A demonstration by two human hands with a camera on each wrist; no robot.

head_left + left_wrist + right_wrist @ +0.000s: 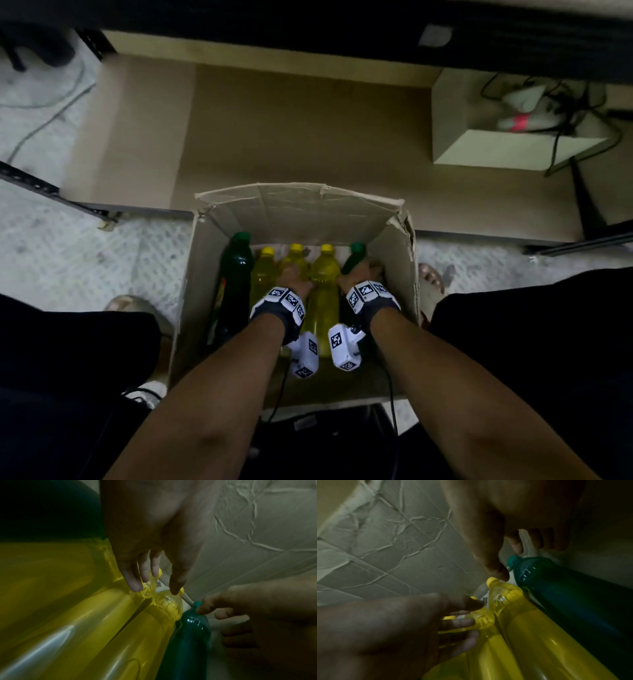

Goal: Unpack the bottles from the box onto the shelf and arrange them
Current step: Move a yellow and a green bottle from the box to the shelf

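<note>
An open cardboard box [301, 193] stands on the floor in front of a low brown shelf [291, 137]. In it stand a dark green bottle [236, 270], three yellow bottles and a green-capped bottle [356, 255] at the right. My left hand [294, 279] reaches down on the middle yellow bottle [296, 255]; its fingers [135, 584] and thumb lie on either side of the neck. My right hand [363, 274] grips the green bottle [556, 588] near its neck, thumb on one side and fingers behind. All the bottles are inside the box.
A small open carton [513, 147] with tangled cables sits on the shelf's right end. Black metal shelf rails [34, 186] run at the left and right. My legs in dark trousers flank the box, with a bare foot [430, 277] beside its right wall.
</note>
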